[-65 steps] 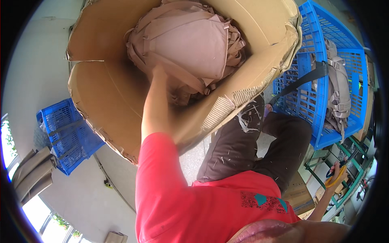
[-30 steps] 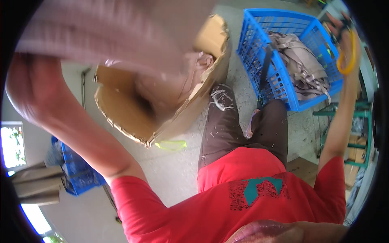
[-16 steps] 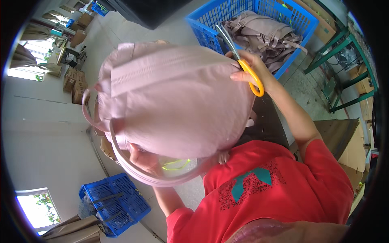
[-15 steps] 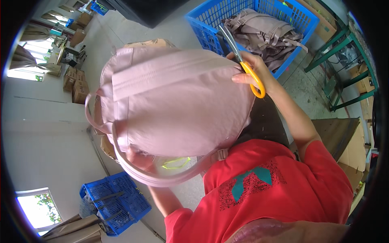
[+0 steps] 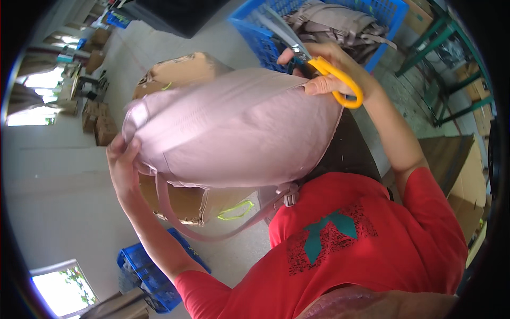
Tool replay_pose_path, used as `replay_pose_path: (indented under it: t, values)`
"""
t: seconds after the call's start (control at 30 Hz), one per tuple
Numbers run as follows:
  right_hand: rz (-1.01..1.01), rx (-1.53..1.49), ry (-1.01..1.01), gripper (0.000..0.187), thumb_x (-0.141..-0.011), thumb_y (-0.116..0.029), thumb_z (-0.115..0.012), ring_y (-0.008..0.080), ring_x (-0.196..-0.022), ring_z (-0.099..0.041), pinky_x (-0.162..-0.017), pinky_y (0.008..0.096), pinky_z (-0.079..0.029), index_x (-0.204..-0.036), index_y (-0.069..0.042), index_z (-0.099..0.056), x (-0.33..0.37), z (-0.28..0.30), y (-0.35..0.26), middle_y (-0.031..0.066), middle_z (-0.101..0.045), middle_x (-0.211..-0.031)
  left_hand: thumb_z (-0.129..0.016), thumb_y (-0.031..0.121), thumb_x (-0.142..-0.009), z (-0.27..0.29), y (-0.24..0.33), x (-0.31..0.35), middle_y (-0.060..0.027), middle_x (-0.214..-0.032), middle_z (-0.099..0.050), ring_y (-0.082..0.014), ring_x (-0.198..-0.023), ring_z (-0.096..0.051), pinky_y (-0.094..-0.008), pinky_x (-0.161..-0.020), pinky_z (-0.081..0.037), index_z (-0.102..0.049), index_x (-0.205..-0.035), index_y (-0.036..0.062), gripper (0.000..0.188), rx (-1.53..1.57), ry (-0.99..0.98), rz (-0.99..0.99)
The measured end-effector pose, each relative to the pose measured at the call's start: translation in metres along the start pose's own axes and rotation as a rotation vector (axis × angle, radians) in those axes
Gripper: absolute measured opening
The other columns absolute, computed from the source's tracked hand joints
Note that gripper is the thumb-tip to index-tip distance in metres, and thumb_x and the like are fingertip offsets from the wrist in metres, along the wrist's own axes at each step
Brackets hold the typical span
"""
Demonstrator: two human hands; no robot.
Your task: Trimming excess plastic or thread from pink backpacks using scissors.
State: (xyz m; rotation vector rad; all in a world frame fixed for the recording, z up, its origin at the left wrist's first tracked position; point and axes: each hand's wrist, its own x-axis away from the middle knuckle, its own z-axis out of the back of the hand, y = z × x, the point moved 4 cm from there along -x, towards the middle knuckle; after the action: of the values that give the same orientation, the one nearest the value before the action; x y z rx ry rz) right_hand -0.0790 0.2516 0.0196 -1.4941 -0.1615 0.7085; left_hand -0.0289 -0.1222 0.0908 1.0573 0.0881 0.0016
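Note:
A pale pink backpack is held up in front of me, lying sideways, partly blurred by motion. My left hand pinches its left end, thumb on the near side. At the upper right, my right hand grips scissors with yellow handles, blades pointing up and left. The thumb of that hand also presses on the edge of the backpack. A pink shoulder strap with a buckle hangs in a loop below the backpack. Some fingers of both hands are hidden.
Behind the backpack stands an open cardboard box. A blue plastic crate with several pink bags is at the far right, near a green metal frame. Another blue crate sits lower left. A neon yellow cord shows below the backpack.
My left hand has come from beneath the backpack to its left end. The backpack has tilted and its strap swung lower. My right hand has turned the scissors, blades now further left.

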Motion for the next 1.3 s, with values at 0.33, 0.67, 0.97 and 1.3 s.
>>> replay_pose_path:
  t: [0.33, 0.67, 0.97, 1.3]
  values:
    - [-0.117, -0.396, -0.306, 0.057, -0.076, -0.043, -0.062, 0.0184, -0.091, -0.056, -0.079, 0.0253, -0.041, -0.115, -0.004, -0.048, 0.009, 0.008, 0.038, 0.0051, -0.056, -0.081, -0.06, 0.013, -0.082, -0.024, -0.018, 0.01, -0.0075, -0.077, -0.062, -0.0099, -0.054, -0.052, -0.0219, -0.043, -0.044, -0.061, -0.09, -0.0006, 0.016, 0.318, 0.147, -0.299]
    - [-0.087, 0.286, 0.19, 0.045, -0.067, -0.002, -0.066, 0.0098, -0.075, -0.052, -0.066, 0.0202, -0.043, -0.109, -0.005, -0.052, 0.057, 0.044, -0.009, 0.0044, -0.055, -0.087, -0.053, 0.005, -0.083, -0.042, -0.032, -0.007, 0.0054, -0.061, -0.051, 0.0004, -0.048, -0.039, -0.0152, -0.038, -0.026, -0.06, -0.086, 0.0017, 0.008, 0.199, 0.25, 0.019]
    - [-0.033, 0.708, -0.301, 0.034, -0.072, -0.006, -0.063, 0.0255, -0.069, -0.059, -0.061, 0.034, -0.048, -0.105, -0.009, -0.054, 0.122, -0.042, 0.031, 0.0094, -0.058, -0.079, -0.053, 0.008, -0.084, -0.047, -0.044, -0.027, 0.0015, -0.067, -0.054, -0.0045, -0.059, -0.048, -0.0184, -0.051, -0.039, -0.059, -0.081, -0.0009, 0.011, 0.356, 0.362, -0.139]
    - [0.195, 0.858, -0.472, 0.03, -0.072, -0.02, -0.063, 0.0221, -0.062, -0.057, -0.055, 0.034, -0.046, -0.099, -0.009, -0.056, 0.121, -0.047, -0.029, 0.0076, -0.052, -0.066, -0.052, 0.007, -0.085, -0.035, -0.06, -0.024, -0.0093, -0.088, -0.062, -0.0138, -0.079, -0.058, -0.0262, -0.071, -0.048, -0.059, -0.095, -0.0044, 0.017, 0.477, 0.296, -0.276]
